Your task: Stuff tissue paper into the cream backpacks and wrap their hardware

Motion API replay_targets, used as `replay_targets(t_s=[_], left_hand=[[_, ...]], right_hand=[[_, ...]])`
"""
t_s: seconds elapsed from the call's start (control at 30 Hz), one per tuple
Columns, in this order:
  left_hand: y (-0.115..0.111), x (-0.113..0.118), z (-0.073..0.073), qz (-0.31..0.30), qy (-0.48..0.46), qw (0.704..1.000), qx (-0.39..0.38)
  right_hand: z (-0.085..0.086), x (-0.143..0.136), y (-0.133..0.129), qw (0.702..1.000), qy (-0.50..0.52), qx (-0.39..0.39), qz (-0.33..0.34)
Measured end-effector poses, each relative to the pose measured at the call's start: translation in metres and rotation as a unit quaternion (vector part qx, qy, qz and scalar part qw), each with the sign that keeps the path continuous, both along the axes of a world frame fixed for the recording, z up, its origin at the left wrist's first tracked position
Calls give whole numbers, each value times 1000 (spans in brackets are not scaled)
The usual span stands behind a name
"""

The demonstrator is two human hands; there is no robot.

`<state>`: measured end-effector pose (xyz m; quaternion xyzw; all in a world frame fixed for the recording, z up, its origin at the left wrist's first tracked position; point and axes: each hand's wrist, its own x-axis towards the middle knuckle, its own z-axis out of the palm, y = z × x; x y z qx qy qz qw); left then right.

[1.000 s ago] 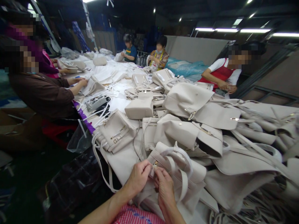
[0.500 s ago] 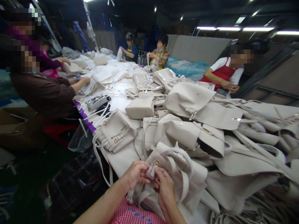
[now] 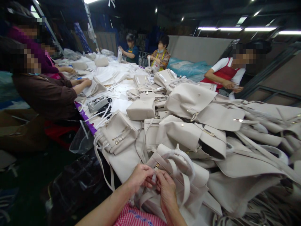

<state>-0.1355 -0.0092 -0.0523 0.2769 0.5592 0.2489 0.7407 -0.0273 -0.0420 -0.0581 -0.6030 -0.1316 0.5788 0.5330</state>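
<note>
1. Both hands are pinched together again at the near edge of the table (image 3: 122, 105). Half a second ago a small pale tab or film stood clear between the fingertips; now the fingers have closed over it and only a sliver shows.

2. The left hand (image 3: 140, 176) is curled nearly shut, thumb and forefinger nipping that small white piece beside the gold clasp (image 3: 156, 166) of the cream backpack (image 3: 178, 175).

3. The right hand (image 3: 166, 187) meets it from the other side, fingers bent and closed on the same bit (what exactly the bit is, I cannot tell: too small, mostly covered).

4. The backpack lies right in front of the person, partly off the table's edge and over the lap, its looped top handle (image 3: 176, 153) arching above the hands. It has barely shifted over the last second, so this is fine finger work at the clasp, not a repositioning.

5. My read: the small piece is being worked at the hardware, and the step looks unfinished, since both hands are on it.

6. Around it, a heap of cream bags (image 3: 199, 125) covers the table; a tape dispenser (image 3: 97, 103) sits farther up. Co-workers line both sides, one in a red apron (image 3: 223, 75) on the right, busy with their own pieces.
</note>
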Motion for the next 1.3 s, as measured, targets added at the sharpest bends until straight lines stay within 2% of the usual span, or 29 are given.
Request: replay_targets(t_s=[0.37,0.53,0.73,0.93,1.03,1.13,1.2,1.3], left_hand=[[-2,7,4,17,28,999,33],[-3,5,6,17,14,1000,15],[-7,4,4,17,-1,1000,21],[-12,7,-3,31,35,995,94],[-12,7,-7,30,78,986,147],[-14,7,-8,9,116,973,200],[-16,6,-7,7,95,979,182],[-19,4,-2,21,-6,998,55]], right_hand=[[-6,1,1,999,-21,-28,15],[-10,3,2,997,-69,10,27],[-13,6,-4,988,-126,50,77],[-6,3,-9,998,-43,-12,52],[-2,3,-8,995,-64,-30,64],[2,2,-4,995,-81,-10,62],[3,2,-2,996,-76,8,54],[1,0,-2,997,-62,9,50]])
